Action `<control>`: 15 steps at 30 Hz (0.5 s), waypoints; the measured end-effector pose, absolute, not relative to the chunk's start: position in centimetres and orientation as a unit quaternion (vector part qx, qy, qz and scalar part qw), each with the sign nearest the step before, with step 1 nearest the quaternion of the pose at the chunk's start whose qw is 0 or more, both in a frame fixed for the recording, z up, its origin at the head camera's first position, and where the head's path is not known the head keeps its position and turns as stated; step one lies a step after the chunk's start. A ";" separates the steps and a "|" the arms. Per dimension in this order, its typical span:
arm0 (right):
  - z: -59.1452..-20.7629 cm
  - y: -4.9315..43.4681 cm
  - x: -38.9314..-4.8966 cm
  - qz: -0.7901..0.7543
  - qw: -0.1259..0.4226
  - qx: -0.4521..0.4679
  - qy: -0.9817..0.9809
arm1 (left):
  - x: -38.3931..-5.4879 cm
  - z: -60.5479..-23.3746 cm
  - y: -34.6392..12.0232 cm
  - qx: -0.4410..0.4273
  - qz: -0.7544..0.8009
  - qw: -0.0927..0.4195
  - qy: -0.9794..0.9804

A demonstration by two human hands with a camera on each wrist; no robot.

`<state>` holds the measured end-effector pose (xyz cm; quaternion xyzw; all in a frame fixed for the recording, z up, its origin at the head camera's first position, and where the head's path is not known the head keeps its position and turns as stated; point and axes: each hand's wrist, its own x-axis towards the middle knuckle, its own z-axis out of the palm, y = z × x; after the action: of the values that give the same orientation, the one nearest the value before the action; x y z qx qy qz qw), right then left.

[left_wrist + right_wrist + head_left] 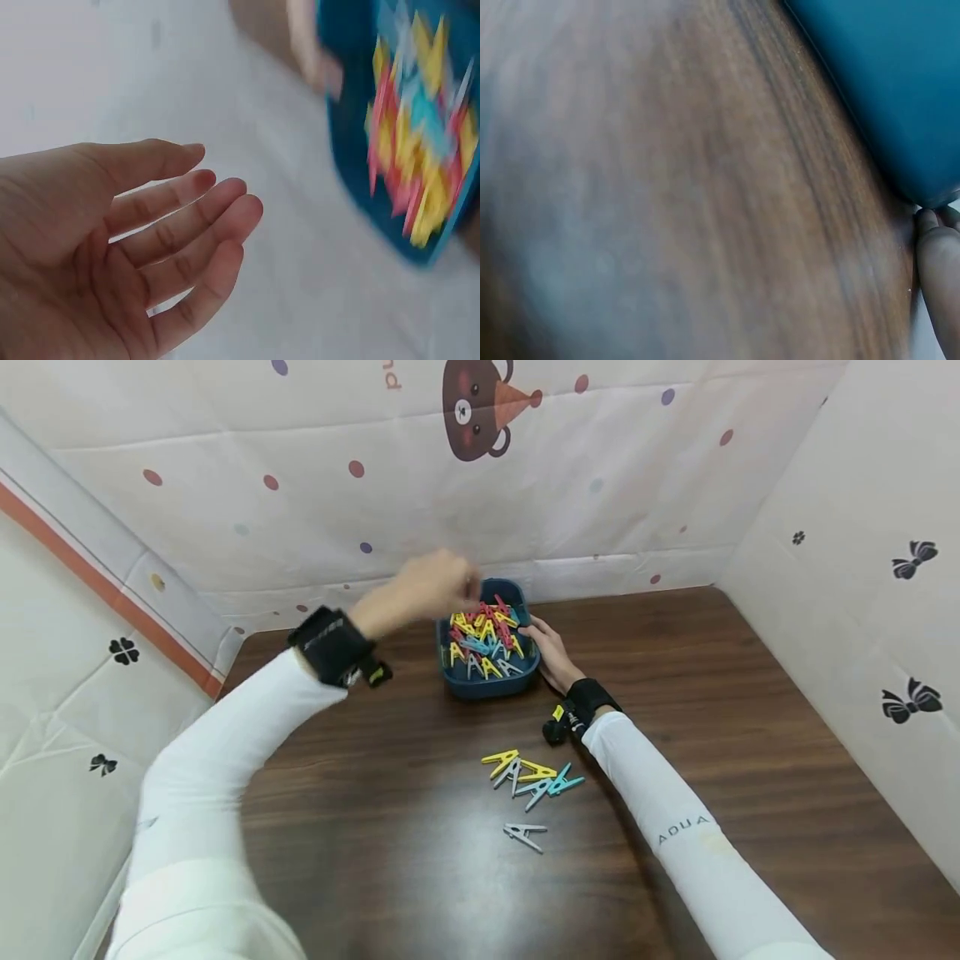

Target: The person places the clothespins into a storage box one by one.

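Note:
A dark blue plastic basket [489,688] stands near the back of the table, filled with yellow, red, light blue and grey clothespins [487,628]. My left hand [429,585] is raised at the basket's back left. In the left wrist view its fingers are loosely bent, with nothing in the palm, and the basket [349,176] lies apart from them. My right hand [553,652] holds the basket's right side at the rim. Only part of that hand [939,259] shows in the right wrist view, at the basket's lower corner.
Several loose clothespins, among them a yellow clothespin [537,772] and a turquoise clothespin [564,782], lie on the brown wooden table [360,852] in front of the basket. One grey clothespin [524,836] lies nearer to me. A printed cloth wall [450,510] rises behind the table.

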<state>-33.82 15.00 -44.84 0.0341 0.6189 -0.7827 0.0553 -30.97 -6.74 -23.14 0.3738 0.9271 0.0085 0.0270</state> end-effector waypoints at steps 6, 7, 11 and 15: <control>-44.5 14.9 -33.8 -0.788 0.049 0.031 0.613 | -24.0 -32.4 -7.6 0.455 0.010 0.108 0.884; -44.6 14.8 -33.8 -0.789 0.051 0.030 0.611 | -23.4 -34.0 -7.8 0.461 0.026 0.138 0.876; -44.8 14.5 -33.5 -0.786 0.058 0.026 0.615 | -22.1 -37.9 -8.3 0.471 0.088 0.206 0.853; -44.8 14.4 -33.2 -0.785 0.057 0.027 0.617 | -21.6 -39.2 -8.3 0.474 0.113 0.199 0.850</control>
<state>-33.21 14.40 -44.84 0.0269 0.6167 -0.7847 0.0569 -21.61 -8.32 -39.21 0.4740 0.8503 0.1126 0.1992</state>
